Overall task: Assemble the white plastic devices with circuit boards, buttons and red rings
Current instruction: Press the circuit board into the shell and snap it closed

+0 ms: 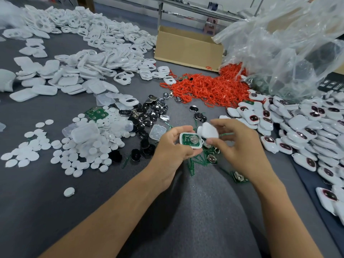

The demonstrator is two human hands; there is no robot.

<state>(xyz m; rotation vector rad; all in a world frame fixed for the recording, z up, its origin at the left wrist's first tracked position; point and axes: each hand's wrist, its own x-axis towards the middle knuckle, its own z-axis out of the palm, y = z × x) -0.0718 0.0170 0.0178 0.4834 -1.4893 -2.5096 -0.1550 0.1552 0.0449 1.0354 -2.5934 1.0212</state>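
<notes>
left hand (173,148) cups a white rounded-rectangular plastic shell half (181,139) open side up. its fingers (174,132) curl round the far edge w/ thumb on the near edge, so the green circuit board w/ silver coin cell (192,139) seated inside sits level & exposed.

right hand (240,146) holds a white plastic cover half (208,130) just right of the shell, touching or nearly so. its fingers (226,122) pinch the cover by its edges, prob. to keep the mating face free for closing. cover is blurred, so exact grip unclear.

both pieces are above the near-centre of the grey cloth-covered surface (55,202), over loose green boards (211,158).

parts lie round the work spot, likely for short reach:
- white round plastic discs (83,151) near left
- black & chrome buttons (152,112) centre
- heap of red plastic rings (208,88) far centre
- empty white shells (93,34) far left
- finished white devices (301,131) piled right, out of the way
- brown cardboard box (188,47) & clear plastic bag (288,43) far right

writing: red mark on the box's near corner, not legible. board print too small to read. no brand seen.
</notes>
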